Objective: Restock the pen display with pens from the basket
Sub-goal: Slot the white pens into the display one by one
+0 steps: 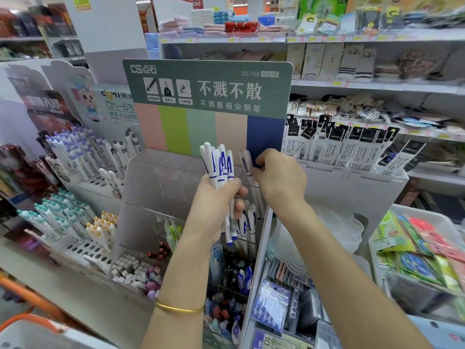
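My left hand grips a bundle of several white pens with blue markings, held upright in front of the clear tiered pen display with the green header card. My right hand pinches one or two white pens at the display's upper right tier, in front of the dark blue stripe. A few white-and-blue pens stand in a lower right compartment. The basket, orange-handled, shows at the bottom left corner; its contents are hidden.
Racks of white pens with purple and teal caps stand to the left. Packaged refills hang to the right. Small erasers and mixed pens fill bins below the display. A white bin of coloured packets sits at the right.
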The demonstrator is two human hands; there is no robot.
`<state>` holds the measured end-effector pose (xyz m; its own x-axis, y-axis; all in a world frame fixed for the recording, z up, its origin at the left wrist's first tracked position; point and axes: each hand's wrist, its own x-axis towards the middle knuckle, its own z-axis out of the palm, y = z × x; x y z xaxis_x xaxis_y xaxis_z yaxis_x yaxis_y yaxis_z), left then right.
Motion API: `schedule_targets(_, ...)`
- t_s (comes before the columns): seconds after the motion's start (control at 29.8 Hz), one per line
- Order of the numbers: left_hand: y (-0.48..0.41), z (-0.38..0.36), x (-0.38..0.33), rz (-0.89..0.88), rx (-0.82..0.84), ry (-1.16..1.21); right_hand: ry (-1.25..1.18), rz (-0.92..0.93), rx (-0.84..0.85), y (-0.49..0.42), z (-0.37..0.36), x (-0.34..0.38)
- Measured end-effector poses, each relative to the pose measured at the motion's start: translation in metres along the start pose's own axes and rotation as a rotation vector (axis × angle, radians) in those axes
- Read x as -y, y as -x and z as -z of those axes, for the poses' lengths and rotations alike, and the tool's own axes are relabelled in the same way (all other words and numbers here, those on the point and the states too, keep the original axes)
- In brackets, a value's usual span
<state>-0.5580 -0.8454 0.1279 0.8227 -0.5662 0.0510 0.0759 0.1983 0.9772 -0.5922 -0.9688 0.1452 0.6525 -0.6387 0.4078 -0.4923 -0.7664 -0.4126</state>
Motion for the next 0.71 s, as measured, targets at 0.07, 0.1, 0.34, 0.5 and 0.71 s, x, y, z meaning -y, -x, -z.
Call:
schedule_targets(0.07,0.002,0.000,-0.002,-0.011,0.023,0.005,-0.028,-0.027,0.016,0.002,0.000,0.002)
schedule_targets(0.1,0.004,0.000,-0.002,-0.014,0.033,0.012,-0.058,-0.030,0.013,0.003,0.000,0.001)
schedule_targets(0.34,0.004,-0.002,-0.001,-0.023,0.085,0.037,-0.679,-0.019,0.119,0.012,0.018,0.006)
schedule_targets(0.5,0.006,-0.004,-0.002,-0.001,0.103,0.042,-0.865,-0.035,0.213,0.011,0.021,0.004)
schedule_targets(0.71,0.004,0.006,-0.002,0.006,-0.007,-0.052,-1.094,-0.152,-0.383,-0.003,0.018,-0.005)
